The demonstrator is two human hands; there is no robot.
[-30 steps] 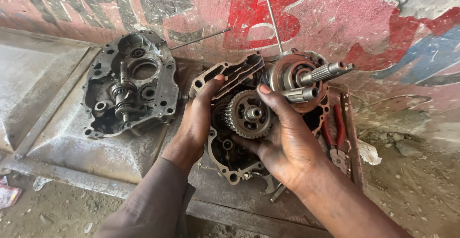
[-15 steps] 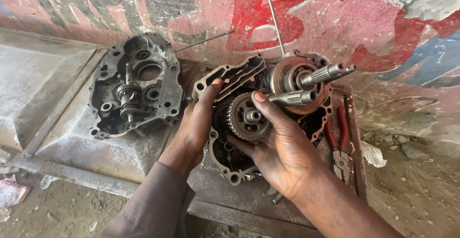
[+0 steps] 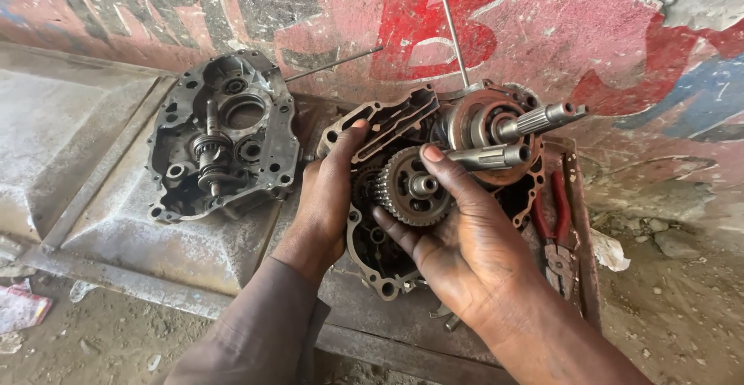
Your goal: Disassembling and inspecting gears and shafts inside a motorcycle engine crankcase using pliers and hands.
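Note:
An oily engine crankcase half (image 3: 387, 125) lies open on a metal tray, with a crankshaft (image 3: 496, 121) and a splined shaft (image 3: 488, 156) sticking out of it. My right hand (image 3: 457, 245) grips a toothed gear cluster (image 3: 411, 187) seated in the case, thumb resting on the splined shaft. My left hand (image 3: 329, 191) holds the case's left edge, fingers curled over the rim. A second crankcase half (image 3: 225, 137) lies apart to the left with a small geared shaft standing in it.
Red-handled pliers (image 3: 554, 234) lie in the tray at the right of the case. A thin metal rod (image 3: 453, 28) leans against the painted wall behind. A sheet-metal plate (image 3: 85, 145) lies at left. Dirt ground with scraps of paper (image 3: 608, 249) surrounds it.
The view has shifted slightly; my right hand has moved a little down and left on the gear cluster. My left hand stays on the case edge.

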